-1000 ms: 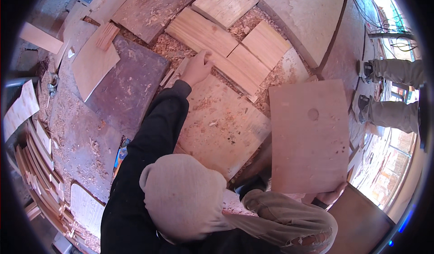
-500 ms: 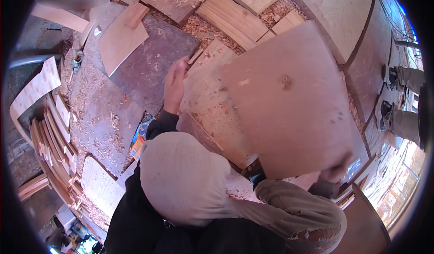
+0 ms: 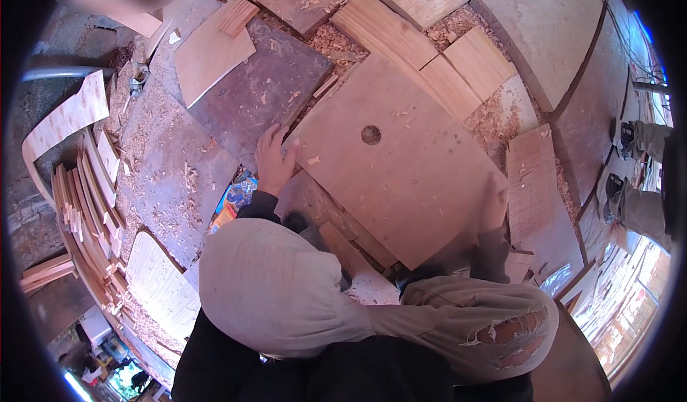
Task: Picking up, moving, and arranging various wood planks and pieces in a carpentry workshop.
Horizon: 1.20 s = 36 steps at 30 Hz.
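Note:
In front of me lies a large squarish plywood board [image 3: 401, 169], turned cornerwise, with a dark round knot towards its far side. My right hand [image 3: 495, 203], partly blurred, grips its right-hand edge near the corner. Beside the left corner is my left hand [image 3: 275, 162], open, its fingers stretched and its thumb at or very near the board's edge. Other boards below are mostly covered; a narrow reddish strip [image 3: 348, 248] shows between my knees and the near edge.
Planed light planks [image 3: 390, 33] and shavings lie beyond the board. A dark purplish panel [image 3: 261, 80] is at the left, with stacked curved strips [image 3: 82, 198] farther left. A rough plank [image 3: 533, 180] lies to the right. Another person's feet [image 3: 615, 176] stand at the far right.
The plywood board has swung left and come down over the pieces in front of me. My right hand has moved left and away from me with it; my left hand has come nearer to me.

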Motion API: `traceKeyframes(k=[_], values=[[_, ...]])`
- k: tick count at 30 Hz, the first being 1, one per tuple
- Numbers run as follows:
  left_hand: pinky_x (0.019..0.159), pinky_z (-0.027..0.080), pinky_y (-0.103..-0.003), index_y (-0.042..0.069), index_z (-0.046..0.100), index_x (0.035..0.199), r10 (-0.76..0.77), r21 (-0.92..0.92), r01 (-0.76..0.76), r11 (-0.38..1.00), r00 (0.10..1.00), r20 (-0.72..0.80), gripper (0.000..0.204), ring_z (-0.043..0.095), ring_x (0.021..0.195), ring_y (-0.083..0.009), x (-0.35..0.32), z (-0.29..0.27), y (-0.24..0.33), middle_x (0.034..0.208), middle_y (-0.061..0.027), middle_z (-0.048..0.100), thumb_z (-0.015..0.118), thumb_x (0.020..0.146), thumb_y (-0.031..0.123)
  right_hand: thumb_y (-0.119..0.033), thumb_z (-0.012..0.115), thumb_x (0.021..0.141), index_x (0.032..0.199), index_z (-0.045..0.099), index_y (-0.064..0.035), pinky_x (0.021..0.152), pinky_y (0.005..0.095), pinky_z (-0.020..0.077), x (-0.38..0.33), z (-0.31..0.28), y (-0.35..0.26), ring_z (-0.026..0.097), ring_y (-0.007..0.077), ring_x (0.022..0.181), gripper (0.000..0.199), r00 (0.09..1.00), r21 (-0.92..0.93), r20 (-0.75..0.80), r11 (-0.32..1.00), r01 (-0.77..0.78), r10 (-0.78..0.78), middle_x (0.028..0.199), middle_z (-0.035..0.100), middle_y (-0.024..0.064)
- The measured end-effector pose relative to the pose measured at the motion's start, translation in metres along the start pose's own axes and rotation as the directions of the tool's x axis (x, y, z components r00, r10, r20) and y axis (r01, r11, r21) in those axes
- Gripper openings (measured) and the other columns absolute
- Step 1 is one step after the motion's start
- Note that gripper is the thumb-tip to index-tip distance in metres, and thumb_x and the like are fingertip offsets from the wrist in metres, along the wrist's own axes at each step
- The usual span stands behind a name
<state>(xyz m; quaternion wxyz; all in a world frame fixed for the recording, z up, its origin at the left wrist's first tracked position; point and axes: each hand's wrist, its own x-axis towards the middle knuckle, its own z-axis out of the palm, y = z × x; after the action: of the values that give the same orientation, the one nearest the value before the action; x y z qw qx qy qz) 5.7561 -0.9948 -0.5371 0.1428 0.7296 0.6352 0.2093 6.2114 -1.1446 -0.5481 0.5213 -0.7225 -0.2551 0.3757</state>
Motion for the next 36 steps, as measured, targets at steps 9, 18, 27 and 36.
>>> traceKeyframes(k=[9, 18, 27, 36], values=[[0.091, 0.037, -0.043, 0.003, 0.055, 0.117, 0.094, 0.076, -0.106, 0.991, 0.984, 0.15, 0.044, 0.046, 0.109, -0.032, 0.01, 0.007, 0.033, 0.116, -0.0124, 0.052, 0.062, 0.083, 0.031, -0.026, 0.064, 0.083, 0.134, 0.037, 0.0016, 0.095, 0.036, 0.0398, -0.002, -0.018, -0.009, 0.048, 0.0306, 0.115, 0.064, 0.979, -0.603, 0.191, 0.779, 0.174, -0.072, 0.13, 0.043, 0.0267], [0.084, 0.045, -0.041, -0.001, 0.05, 0.119, -0.027, -0.281, 0.077, 0.957, 0.984, 0.176, 0.046, 0.054, 0.098, -0.038, 0.008, 0.023, 0.026, 0.108, -0.0222, 0.054, 0.062, 0.084, 0.026, -0.022, 0.064, 0.085, 0.129, 0.047, -0.003, 0.057, 0.0245, 0.0463, -0.002, -0.006, -0.041, 0.054, 0.0129, 0.07, 0.051, 0.995, -0.392, 0.103, 0.92, 0.025, 0.017, 0.096, 0.055, 0.0104], [0.089, 0.045, -0.037, 0.002, 0.061, 0.107, -0.042, -0.415, 0.097, 0.905, 0.989, 0.14, 0.026, 0.058, 0.103, -0.0347, 0.018, -0.017, 0.002, 0.11, -0.0184, 0.061, 0.053, 0.089, 0.017, -0.024, 0.065, 0.085, 0.129, 0.048, -0.0047, 0.055, 0.0231, 0.0442, -0.002, 0.004, -0.033, 0.051, 0.0106, 0.066, 0.051, 0.987, -0.37, 0.162, 0.926, 0.072, -0.012, 0.087, 0.054, 0.0063], [0.082, 0.047, -0.038, 0.002, 0.059, 0.105, -0.148, -0.089, 0.182, 0.979, 0.942, 0.3, 0.026, 0.058, 0.094, -0.0345, -0.038, -0.014, -0.009, 0.103, -0.0206, 0.06, 0.057, 0.085, 0.018, -0.03, 0.065, 0.082, 0.121, 0.054, -0.004, 0.073, 0.0365, 0.0461, 0.021, -0.011, -0.025, 0.056, 0.0291, 0.08, 0.048, 0.951, -0.736, 0.296, 0.614, 0.285, -0.088, 0.101, 0.058, 0.0179]])
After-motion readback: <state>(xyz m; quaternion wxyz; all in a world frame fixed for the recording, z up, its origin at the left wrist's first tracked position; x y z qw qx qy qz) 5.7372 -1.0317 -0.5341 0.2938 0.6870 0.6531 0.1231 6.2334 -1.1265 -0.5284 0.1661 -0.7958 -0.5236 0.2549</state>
